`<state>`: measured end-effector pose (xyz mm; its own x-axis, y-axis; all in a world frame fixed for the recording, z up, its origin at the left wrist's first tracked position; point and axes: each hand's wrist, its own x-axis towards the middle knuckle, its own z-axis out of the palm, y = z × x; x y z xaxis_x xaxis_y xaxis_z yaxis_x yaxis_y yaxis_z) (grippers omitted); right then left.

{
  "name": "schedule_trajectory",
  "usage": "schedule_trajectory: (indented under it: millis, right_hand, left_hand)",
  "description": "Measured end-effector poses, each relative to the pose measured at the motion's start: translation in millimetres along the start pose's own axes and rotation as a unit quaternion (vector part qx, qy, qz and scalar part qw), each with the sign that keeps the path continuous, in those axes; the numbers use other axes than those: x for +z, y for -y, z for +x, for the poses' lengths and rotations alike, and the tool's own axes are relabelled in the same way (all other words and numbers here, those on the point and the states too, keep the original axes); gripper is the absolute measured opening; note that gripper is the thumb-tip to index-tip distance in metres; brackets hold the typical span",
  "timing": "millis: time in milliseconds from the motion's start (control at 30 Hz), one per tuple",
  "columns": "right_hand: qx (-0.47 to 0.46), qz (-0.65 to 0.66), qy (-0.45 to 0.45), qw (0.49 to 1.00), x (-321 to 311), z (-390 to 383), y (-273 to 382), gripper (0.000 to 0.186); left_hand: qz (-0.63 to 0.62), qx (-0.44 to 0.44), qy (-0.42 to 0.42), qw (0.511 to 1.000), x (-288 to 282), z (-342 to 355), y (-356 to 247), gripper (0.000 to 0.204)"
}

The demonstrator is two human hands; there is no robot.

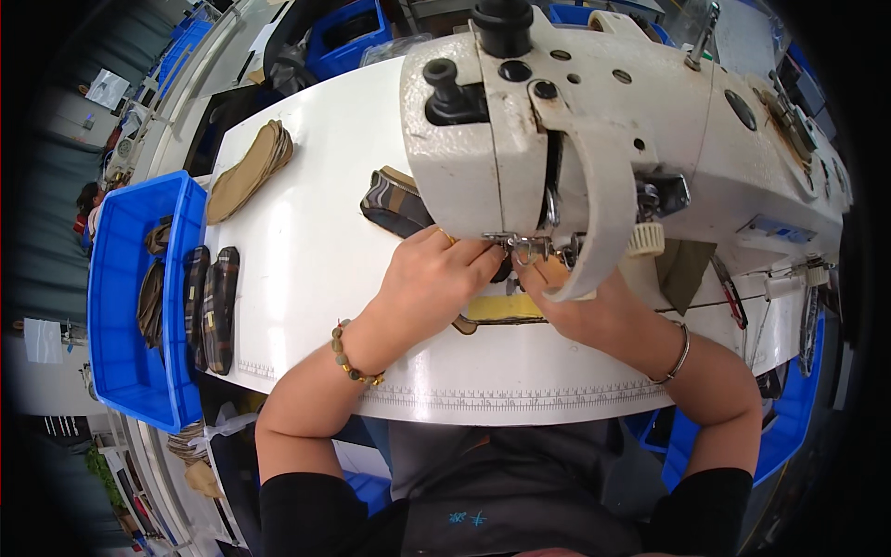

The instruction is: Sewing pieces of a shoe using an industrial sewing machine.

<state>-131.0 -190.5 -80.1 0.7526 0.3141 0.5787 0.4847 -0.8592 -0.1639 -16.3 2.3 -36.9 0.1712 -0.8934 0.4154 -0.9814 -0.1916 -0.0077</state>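
Note:
My left hand [434, 281] is closed, thumb and fingers pinched just left of the presser foot [527, 245] of a white sewing machine [594, 121]. From behind its knuckles sticks out a plaid fabric piece [394, 206] with a brown and dark edge, which it grips. My right hand [577, 299] is closed too, its fingertips under the machine head, partly covered by the curved white guard [608, 213]; what they pinch is hidden. A small dark bit shows between both hands' fingertips. Below them lies a yellow strip [506, 308] on the table.
A stack of tan curved pieces [251, 172] lies at the far left of the white table [306, 251]. Plaid pieces [220, 311] rest beside a blue bin [139, 371] holding more pieces. At right are an olive cloth [685, 276] and red-handled snips [730, 295]. A ruler scale [483, 399] lines the front edge.

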Motion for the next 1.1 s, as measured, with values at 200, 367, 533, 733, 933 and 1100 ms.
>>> schedule_trajectory:
  millis: [200, 367, 533, 733, 933, 1100]
  right_hand:
    - [0.068, 0.073, -0.05, 0.994, 3.1, 1.7, 2.3, 0.02]
    - [0.068, 0.06, -0.071, 0.993, 17.1, -14.4, -1.8, 0.019]
    - [0.003, -0.06, -0.06, 0.996, 14.3, -21.6, 0.3, 0.016]
    - [0.049, 0.065, -0.029, 0.996, -2.5, -14.7, 5.5, 0.011]
    - [0.018, -0.017, 0.049, 0.999, -20.5, -4.5, 13.3, 0.01]
    - [0.026, -0.045, 0.098, 0.994, -19.9, -0.7, 17.0, 0.014]
  left_hand:
    - [0.003, -0.02, 0.022, 1.0, 0.0, -0.7, -1.7, 0.023]
    - [0.019, -0.021, 0.03, 0.999, -1.5, 0.3, -4.9, 0.028]
    - [0.035, -0.012, 0.034, 0.999, -3.6, -1.4, -1.0, 0.029]
    - [0.042, -0.002, 0.032, 0.999, 1.7, -3.4, 0.8, 0.025]
    - [0.076, 0.01, 0.034, 0.996, 0.4, -0.6, -3.9, 0.023]
    - [0.079, 0.01, 0.063, 0.995, 7.8, -8.4, -0.9, 0.026]
